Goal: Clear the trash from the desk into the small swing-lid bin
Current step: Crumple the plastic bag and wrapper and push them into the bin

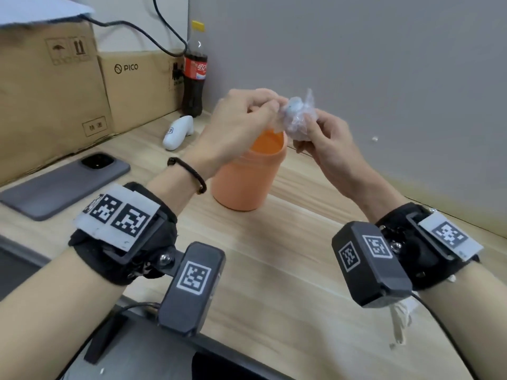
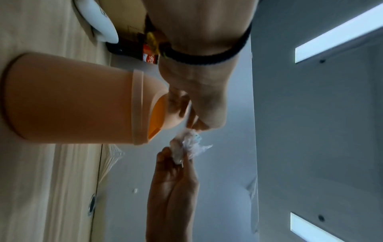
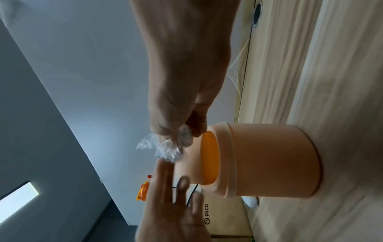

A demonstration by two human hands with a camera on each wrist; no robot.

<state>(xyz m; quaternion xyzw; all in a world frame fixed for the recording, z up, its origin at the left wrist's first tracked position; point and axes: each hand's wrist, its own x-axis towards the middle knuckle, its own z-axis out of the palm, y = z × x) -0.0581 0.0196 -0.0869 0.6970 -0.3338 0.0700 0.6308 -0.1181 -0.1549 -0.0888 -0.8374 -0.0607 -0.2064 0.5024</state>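
Observation:
A crumpled clear plastic wrapper (image 1: 297,117) (image 2: 188,145) (image 3: 165,147) hangs just above the peach swing-lid bin (image 1: 244,179) (image 2: 72,98) (image 3: 269,160). My right hand (image 1: 307,130) (image 2: 174,163) (image 3: 186,129) pinches the wrapper from the right. My left hand (image 1: 263,106) (image 2: 192,117) (image 3: 170,188) is over the bin's left side. Its fingers are fairly straight and their tips touch the wrapper's left edge. Below the hands the bin's orange lid (image 1: 270,141) (image 2: 157,114) (image 3: 209,158) shows. The bin stands upright on the wooden desk (image 1: 274,256).
A grey phone (image 1: 63,185) lies on the desk at the left. Behind the bin are a white handheld device (image 1: 178,133) and a cola bottle (image 1: 195,78). Cardboard boxes (image 1: 49,91) line the back left. A grey partition (image 1: 356,64) runs close behind and to the right.

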